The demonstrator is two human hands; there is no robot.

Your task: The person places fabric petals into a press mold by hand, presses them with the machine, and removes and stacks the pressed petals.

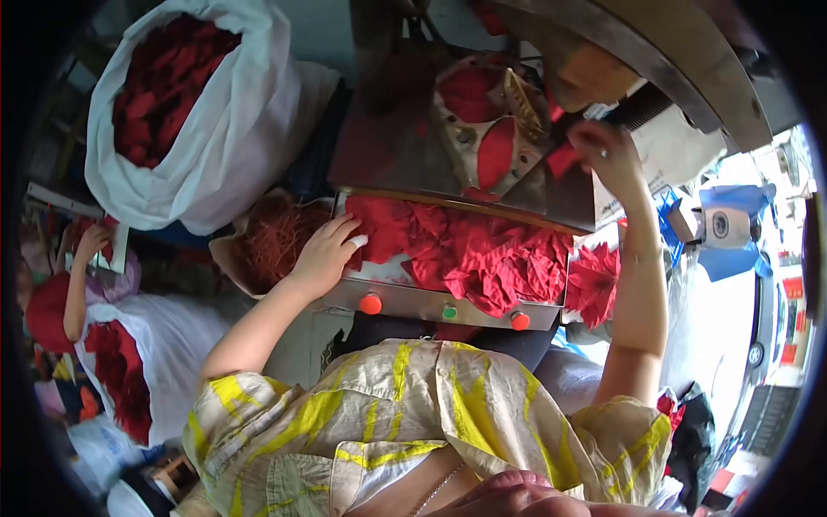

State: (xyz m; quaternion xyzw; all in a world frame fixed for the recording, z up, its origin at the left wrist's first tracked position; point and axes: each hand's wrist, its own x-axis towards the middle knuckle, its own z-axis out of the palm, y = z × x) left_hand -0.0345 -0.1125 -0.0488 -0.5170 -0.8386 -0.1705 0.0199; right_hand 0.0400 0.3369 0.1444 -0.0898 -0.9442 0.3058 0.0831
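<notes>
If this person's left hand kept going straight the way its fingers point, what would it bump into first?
Probably the red pieces right by the fingertips of the left hand; depth is unclear, so they may already touch.

The red pieces (482, 263) look like thin, matt, crumpled cloth. The front panel (405, 304) is smooth metal with a soft sheen, its buttons (370, 303) glossy plastic. The big sack (254, 121) looks like creased, matt fabric.
</notes>
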